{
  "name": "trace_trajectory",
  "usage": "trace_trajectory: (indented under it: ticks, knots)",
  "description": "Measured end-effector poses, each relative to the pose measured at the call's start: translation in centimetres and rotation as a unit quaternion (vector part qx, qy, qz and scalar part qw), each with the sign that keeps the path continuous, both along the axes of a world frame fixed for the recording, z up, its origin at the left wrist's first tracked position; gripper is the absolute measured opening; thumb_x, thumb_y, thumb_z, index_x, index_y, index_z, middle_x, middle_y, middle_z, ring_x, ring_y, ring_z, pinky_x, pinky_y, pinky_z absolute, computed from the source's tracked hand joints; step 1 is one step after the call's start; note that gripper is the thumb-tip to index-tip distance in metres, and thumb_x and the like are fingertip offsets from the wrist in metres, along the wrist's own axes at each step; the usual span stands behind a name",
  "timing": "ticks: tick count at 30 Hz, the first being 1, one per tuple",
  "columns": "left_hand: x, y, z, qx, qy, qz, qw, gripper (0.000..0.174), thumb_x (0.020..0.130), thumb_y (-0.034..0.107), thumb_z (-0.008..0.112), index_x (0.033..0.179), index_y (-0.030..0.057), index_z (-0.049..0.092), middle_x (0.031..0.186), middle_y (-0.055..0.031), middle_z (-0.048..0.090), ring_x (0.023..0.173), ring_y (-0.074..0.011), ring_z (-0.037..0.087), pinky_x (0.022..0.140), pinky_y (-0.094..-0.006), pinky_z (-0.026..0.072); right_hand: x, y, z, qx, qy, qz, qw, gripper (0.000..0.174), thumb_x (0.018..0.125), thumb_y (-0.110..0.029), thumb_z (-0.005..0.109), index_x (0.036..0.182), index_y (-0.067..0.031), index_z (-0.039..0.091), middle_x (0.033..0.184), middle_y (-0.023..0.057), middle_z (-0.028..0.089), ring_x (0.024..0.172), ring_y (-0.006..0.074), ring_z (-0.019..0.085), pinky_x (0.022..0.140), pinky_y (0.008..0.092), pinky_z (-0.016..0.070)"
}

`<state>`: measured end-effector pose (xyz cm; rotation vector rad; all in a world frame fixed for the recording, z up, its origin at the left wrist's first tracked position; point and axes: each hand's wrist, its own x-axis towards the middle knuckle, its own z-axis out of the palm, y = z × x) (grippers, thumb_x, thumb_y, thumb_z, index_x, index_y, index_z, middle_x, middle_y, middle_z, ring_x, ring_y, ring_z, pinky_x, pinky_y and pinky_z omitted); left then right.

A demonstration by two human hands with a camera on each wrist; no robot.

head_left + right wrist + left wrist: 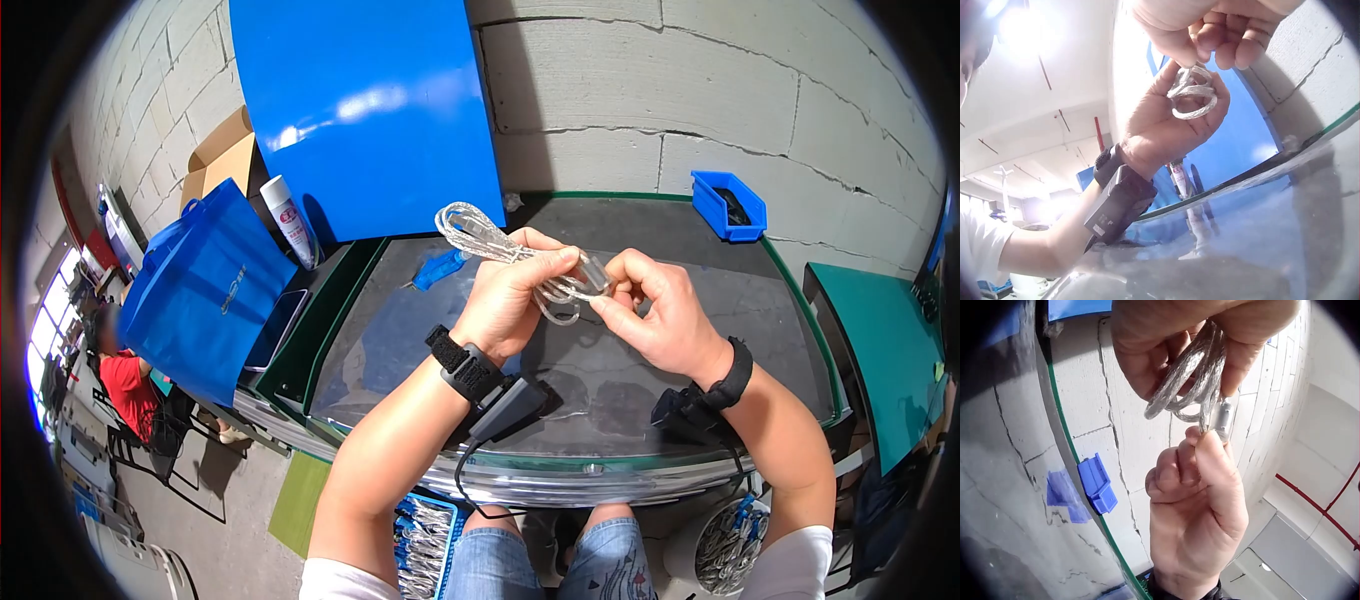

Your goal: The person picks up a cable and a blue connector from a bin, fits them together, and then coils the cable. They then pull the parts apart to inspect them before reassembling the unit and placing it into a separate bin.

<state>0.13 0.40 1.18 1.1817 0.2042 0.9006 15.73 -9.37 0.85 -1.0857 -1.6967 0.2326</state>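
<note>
A bundled cable (470,232) with silver braid under a clear jacket is held up above the dark work table (620,400). My left hand (508,300) grips the bundle around its middle, and loops stick out on both sides. In the head view my right hand (660,312) is at the bundle's right end, thumb and forefinger pinching the cable beside its plug. The left wrist view shows that clear and silver plug (1224,419) just above the right thumb. Loops of the cable (1192,100) rest in the left palm in the right wrist view.
A small blue tool (438,268) lies on the table beyond my left hand. A blue bin (730,205) stands at the back right. Left are a spray can (290,222) and a blue bag (210,290). Below are a basket (458,525) and bucket (680,550) of cables.
</note>
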Motion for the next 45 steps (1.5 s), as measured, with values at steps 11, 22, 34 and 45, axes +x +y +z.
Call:
trace_trajectory:
  ticks: [11,22,34,45]
  knots:
    - [0.0,0.1,-0.1,-0.004,0.014,0.016,1.0,0.012,0.079,0.007,0.066,0.078,0.0064,0.054,0.076,-0.0087,0.064,0.068,-0.0143,0.062,0.063,-0.0258,0.0488,-0.1,-0.2,0.3,0.047,-0.082,-0.024,0.995,0.018,0.077,-0.015,0.069,0.081,-0.0037,0.055,0.055,0.0013,0.049,0.046,0.0108,0.047,0.045,0.0254,0.0379]
    - [0.2,0.0,-0.3,0.023,0.006,0.026,0.999,0.018,0.079,0.014,0.069,0.081,0.0088,0.052,0.074,-0.0042,0.06,0.067,-0.0107,0.058,0.06,-0.0232,0.0416,0.1,-0.3,0.2,0.05,-0.105,-0.054,0.992,0.023,0.084,-0.022,0.063,0.075,-0.002,0.056,0.055,0.0075,0.053,0.047,0.0176,0.05,0.046,0.0296,0.0392]
    - [-0.1,-0.3,0.1,0.068,0.058,-0.055,0.994,0.026,0.07,0.005,0.076,0.079,0.0076,0.052,0.078,-0.0013,0.058,0.073,-0.0095,0.056,0.067,-0.0235,0.0437,1.2,-0.5,0.7,-0.157,0.113,0.09,0.977,0.047,0.096,-0.033,0.04,0.07,0.0011,0.059,0.054,0.0037,0.054,0.048,0.0093,0.05,0.047,0.0238,0.0405]
    - [-0.6,0.0,0.0,0.104,0.041,-0.14,0.984,0.026,0.069,0.003,0.076,0.079,0.0062,0.052,0.079,-0.0075,0.063,0.073,-0.0147,0.061,0.065,-0.0264,0.0479,1.6,-1.1,1.3,-0.164,0.111,0.184,0.963,0.046,0.094,-0.03,0.039,0.078,0.004,0.065,0.056,0.0062,0.057,0.048,0.0096,0.051,0.048,0.0231,0.04]
